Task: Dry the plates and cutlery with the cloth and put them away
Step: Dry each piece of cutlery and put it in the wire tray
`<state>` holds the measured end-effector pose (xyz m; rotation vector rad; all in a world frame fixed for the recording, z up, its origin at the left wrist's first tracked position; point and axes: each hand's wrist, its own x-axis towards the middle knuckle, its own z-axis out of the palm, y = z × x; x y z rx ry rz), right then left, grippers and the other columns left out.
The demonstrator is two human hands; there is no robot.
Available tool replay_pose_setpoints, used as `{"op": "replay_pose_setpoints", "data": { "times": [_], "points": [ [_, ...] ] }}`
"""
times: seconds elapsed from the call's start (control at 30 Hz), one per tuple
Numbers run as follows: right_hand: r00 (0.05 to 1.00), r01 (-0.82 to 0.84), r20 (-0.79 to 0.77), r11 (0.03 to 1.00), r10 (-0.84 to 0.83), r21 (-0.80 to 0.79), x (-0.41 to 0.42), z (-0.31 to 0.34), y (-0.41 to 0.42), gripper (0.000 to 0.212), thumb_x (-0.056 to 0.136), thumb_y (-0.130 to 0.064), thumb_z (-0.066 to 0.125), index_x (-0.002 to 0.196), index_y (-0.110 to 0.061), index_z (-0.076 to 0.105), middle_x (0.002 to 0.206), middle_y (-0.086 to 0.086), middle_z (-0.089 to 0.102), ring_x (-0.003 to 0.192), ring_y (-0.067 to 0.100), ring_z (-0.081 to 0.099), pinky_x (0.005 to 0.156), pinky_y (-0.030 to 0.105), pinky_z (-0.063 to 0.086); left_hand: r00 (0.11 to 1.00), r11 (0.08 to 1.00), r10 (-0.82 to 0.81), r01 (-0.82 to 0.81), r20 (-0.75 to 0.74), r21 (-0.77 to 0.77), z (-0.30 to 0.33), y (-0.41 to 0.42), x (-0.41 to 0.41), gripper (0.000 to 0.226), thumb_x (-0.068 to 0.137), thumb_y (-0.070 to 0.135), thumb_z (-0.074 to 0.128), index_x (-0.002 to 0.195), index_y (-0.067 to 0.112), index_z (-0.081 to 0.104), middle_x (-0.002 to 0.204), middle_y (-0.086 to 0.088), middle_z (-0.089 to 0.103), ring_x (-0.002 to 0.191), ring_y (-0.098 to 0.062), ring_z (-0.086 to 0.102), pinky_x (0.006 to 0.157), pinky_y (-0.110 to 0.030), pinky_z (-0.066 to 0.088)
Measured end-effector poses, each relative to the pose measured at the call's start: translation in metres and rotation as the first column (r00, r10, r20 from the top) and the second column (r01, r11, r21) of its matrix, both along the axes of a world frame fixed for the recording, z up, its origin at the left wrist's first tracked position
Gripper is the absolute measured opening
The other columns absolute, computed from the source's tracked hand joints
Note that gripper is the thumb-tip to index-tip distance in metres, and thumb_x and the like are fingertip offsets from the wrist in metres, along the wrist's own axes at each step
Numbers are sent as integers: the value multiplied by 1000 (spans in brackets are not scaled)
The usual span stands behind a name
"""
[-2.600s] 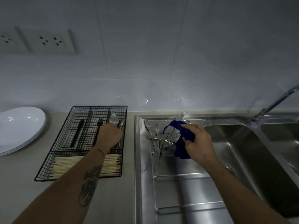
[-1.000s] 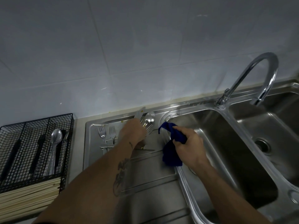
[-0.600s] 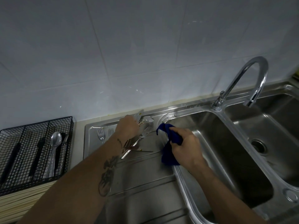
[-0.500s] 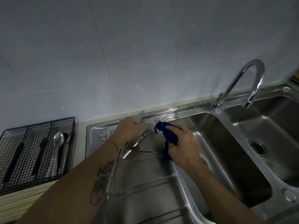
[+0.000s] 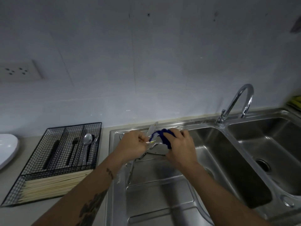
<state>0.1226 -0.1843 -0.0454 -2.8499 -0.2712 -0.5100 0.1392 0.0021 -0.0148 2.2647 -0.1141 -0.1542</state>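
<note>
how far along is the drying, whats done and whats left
Done: a spoon and dark-handled pieces lie in the wire tray; a white plate sits left of it. In hand: the left hand holds a utensil while the right hand wraps the blue cloth round it. Left: more cutlery on the drainboard.

1. Both forearms are bare, with no sleeves in sight.
2. The left forearm [image 5: 84, 191] carries a large dark tattoo on its upper side, an irregular, blotchy figure that runs toward the elbow.
3. A second, smaller dark mark sits nearer the left wrist, a short slanted shape.
4. The left hand [image 5: 132, 145] wears no ring, watch or glove.
5. The right hand [image 5: 180, 148] and right forearm [image 5: 216, 188] are bare too, with no markings showing.
</note>
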Motion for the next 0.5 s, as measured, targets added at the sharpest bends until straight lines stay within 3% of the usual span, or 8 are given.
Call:
{"op": "replay_pose_setpoints", "data": {
  "times": [0.13,0.27,0.4,0.5],
  "points": [
    [985,-154,48,977,163,-150,-26,8,23,67,60,-14,66,126,-21,61,128,2,56,100,30,50,75,40,46,999,999,-27,28,31,-28,10,8,-12,18,80,4,59,76,20,67,69,5,64,63,-8,58,58,-19,47],
    [1000,0,29,999,1,-42,-29,10,18,75,59,-11,73,131,-22,58,128,0,56,100,27,49,75,38,48,998,999,-40,41,54,-16,15,13,-25,17,80,5,60,80,17,71,74,-3,69,62,-9,59,57,-20,48],
    [992,-87,68,972,104,-217,-48,13,31,69,60,-15,69,128,-21,59,126,5,55,103,31,50,78,42,47,996,998,-49,52,70,-36,14,18,-29,20,81,4,58,79,19,70,76,-5,70,63,-9,59,57,-18,48],
    [992,-82,79,975,100,-207,-45,13,28,71,60,-15,71,129,-24,58,126,5,56,102,31,51,78,42,47,994,996,-77,79,72,-33,13,18,-30,19,82,6,59,77,21,69,70,2,66,60,-9,58,54,-17,47]
  ]
}}
